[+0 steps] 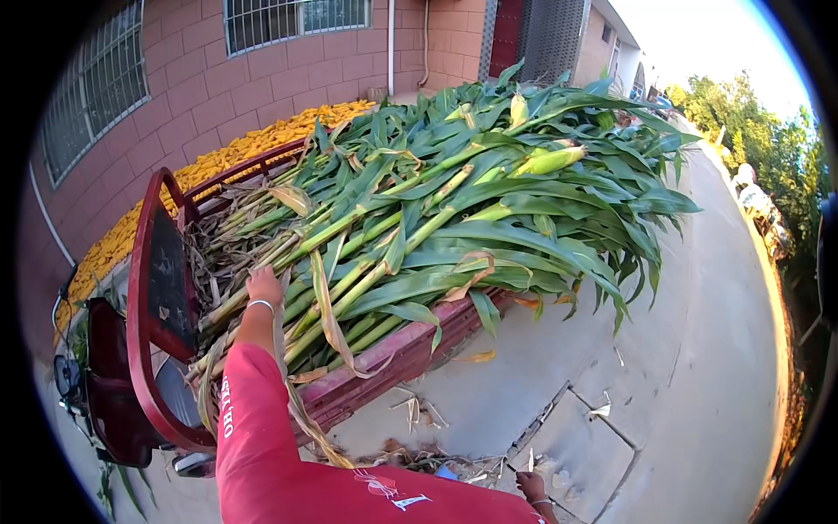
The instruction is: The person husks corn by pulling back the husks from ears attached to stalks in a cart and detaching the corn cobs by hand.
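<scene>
Long green corn stalks [393,227] with leaves and several ears lie heaped in the bed of a red cart [375,367]. My left hand [264,288], with a band at the wrist, reaches over the near side onto the lower stalk ends; its fingers touch the stalks, but their grip is not clear. Low in the view, my right hand [529,485] hangs beside my body above the paved ground, away from the stalks. Its fingers are small and dark, and whether they hold anything cannot be made out.
The cart's red front frame [140,306] rises left of the stalks. Yellow corn cobs [236,153] are piled along the brick wall [218,87]. Dry husks [419,410] litter the concrete ground [681,349]. Bushes [777,148] line the right edge.
</scene>
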The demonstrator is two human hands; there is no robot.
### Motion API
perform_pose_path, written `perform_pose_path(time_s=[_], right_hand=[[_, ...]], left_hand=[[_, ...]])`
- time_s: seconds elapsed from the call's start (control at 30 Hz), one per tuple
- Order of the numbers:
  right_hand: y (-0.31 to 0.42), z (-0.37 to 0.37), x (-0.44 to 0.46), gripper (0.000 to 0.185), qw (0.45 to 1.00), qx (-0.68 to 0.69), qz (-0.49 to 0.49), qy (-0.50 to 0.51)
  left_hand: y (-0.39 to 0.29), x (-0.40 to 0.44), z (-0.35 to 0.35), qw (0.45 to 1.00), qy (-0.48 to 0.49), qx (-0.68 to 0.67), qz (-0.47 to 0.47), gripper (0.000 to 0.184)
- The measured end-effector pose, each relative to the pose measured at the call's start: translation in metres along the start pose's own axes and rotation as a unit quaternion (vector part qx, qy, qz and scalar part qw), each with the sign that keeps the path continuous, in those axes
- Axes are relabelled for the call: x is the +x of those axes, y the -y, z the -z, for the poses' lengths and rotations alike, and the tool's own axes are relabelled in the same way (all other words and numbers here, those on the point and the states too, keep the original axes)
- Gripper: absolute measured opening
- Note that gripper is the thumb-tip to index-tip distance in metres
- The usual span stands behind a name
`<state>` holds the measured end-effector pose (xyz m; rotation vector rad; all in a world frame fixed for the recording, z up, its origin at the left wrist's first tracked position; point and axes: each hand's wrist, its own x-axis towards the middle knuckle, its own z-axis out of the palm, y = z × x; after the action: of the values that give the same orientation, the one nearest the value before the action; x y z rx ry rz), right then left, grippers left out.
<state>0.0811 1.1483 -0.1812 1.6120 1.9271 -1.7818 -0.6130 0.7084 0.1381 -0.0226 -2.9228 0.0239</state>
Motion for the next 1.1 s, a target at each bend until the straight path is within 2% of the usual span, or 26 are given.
perform_pose_path(time_s=[0.07,0.13,0.17,0.23,0.3,0.33,0.37,0.4,0.43,0.53,0.63,0.7,0.73,0.83,0.9,0.93,0.97,1.03,1.07,1.1], right_hand=[[-0.008,-0.010,-0.015,0.029,1.000,0.002,-0.016,0.010],[0.047,-0.015,-0.063,0.028,0.995,-0.092,-0.040,-0.008],[0.054,-0.018,-0.061,0.028,0.995,-0.092,-0.039,-0.009],[0.053,-0.022,-0.071,0.029,0.995,-0.079,-0.015,0.059],[0.093,-0.043,-0.091,0.032,0.992,-0.094,-0.049,0.065],[0.081,-0.052,-0.073,0.033,0.997,-0.032,-0.029,0.066],[0.075,-0.055,-0.056,0.034,0.997,0.022,-0.006,0.068],[0.096,-0.057,-0.055,0.035,0.997,0.018,0.024,0.066],[0.140,-0.063,-0.054,0.035,0.996,0.015,0.056,0.065],[0.278,-0.081,-0.082,0.037,0.978,0.050,0.192,0.067],[0.388,-0.096,-0.096,0.042,0.929,0.150,0.323,0.104],[0.443,-0.105,-0.096,0.045,0.887,0.195,0.388,0.154],[0.465,-0.110,-0.094,0.046,0.878,0.228,0.387,0.167],[0.504,-0.125,-0.080,0.052,0.853,0.311,0.355,0.224],[0.515,-0.140,-0.031,0.052,0.857,0.307,0.360,0.204],[0.523,-0.138,-0.051,0.052,0.864,0.349,0.285,0.224],[0.516,-0.142,-0.041,0.052,0.867,0.346,0.274,0.230],[0.502,-0.150,-0.013,0.050,0.865,0.361,0.247,0.245],[0.488,-0.161,-0.003,0.046,0.868,0.380,0.222,0.232],[0.472,-0.171,0.000,0.040,0.872,0.383,0.205,0.225]], left_hand=[[-0.004,-0.005,0.008,0.998,0.055,0.023,0.001,0.033],[0.001,0.010,0.018,0.997,0.064,0.030,0.001,0.032],[0.005,0.017,0.021,0.997,0.070,0.023,-0.023,0.033],[0.008,0.023,0.024,0.995,0.081,0.017,-0.062,0.033],[0.005,0.010,0.044,0.977,0.149,0.019,-0.153,0.035],[0.009,0.005,0.042,0.979,0.110,-0.026,-0.169,0.036],[0.009,-0.010,0.050,0.978,0.115,-0.028,-0.175,0.036],[0.007,-0.024,0.077,0.974,0.089,-0.077,-0.191,0.035],[0.003,-0.039,0.100,0.968,0.061,-0.124,-0.208,0.034],[-0.014,-0.113,0.140,0.955,0.099,-0.157,-0.233,0.035],[-0.025,-0.209,0.153,0.947,0.112,-0.151,-0.262,0.032],[-0.016,-0.275,0.153,0.949,0.121,-0.171,-0.238,0.030],[-0.008,-0.305,0.154,0.946,0.155,-0.180,-0.219,0.029],[0.018,-0.399,0.141,0.939,0.254,-0.174,-0.152,0.027],[0.048,-0.458,0.100,0.941,0.270,-0.163,-0.125,0.029],[0.071,-0.490,0.065,0.946,0.274,-0.140,-0.099,0.030],[0.092,-0.520,0.033,0.950,0.282,-0.116,-0.073,0.032],[0.107,-0.564,0.012,0.946,0.298,-0.124,-0.017,0.032],[0.112,-0.582,0.001,0.943,0.304,-0.132,0.028,0.033],[0.118,-0.599,-0.020,0.943,0.305,-0.129,0.033,0.033]])
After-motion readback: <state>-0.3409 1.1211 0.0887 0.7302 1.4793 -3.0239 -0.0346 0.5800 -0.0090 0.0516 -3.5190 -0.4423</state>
